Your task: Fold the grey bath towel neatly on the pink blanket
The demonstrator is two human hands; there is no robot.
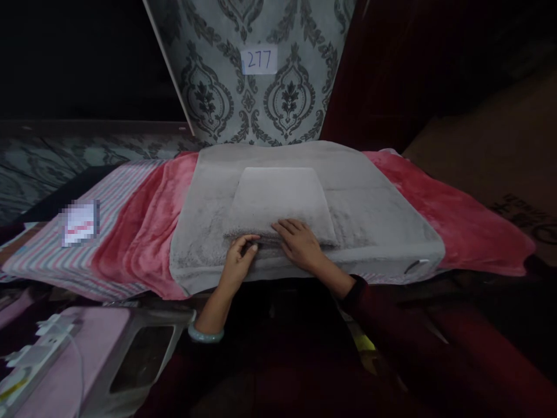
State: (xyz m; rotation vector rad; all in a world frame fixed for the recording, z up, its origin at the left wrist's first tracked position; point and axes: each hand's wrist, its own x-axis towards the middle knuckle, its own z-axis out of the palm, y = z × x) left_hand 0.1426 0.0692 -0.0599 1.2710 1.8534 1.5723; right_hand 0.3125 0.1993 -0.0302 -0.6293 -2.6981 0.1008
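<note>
A small folded grey towel [281, 197] lies on top of a larger grey plush cloth [374, 215] spread over the table. My left hand [238, 258] curls its fingers and pinches the near left edge of the folded towel. My right hand [300, 241] rests flat on the towel's near edge, fingers stretched out and close together. A pale green bangle [205, 334] sits on my left wrist. A dark red sleeve covers my right forearm.
Under the grey cloth lie a red fleece blanket [452, 203] and a striped cloth [108, 197]. A patterned panel with a label reading 277 [259, 60] stands behind. A cardboard box [500, 157] is at right; a pink and white machine [87, 354] sits at lower left.
</note>
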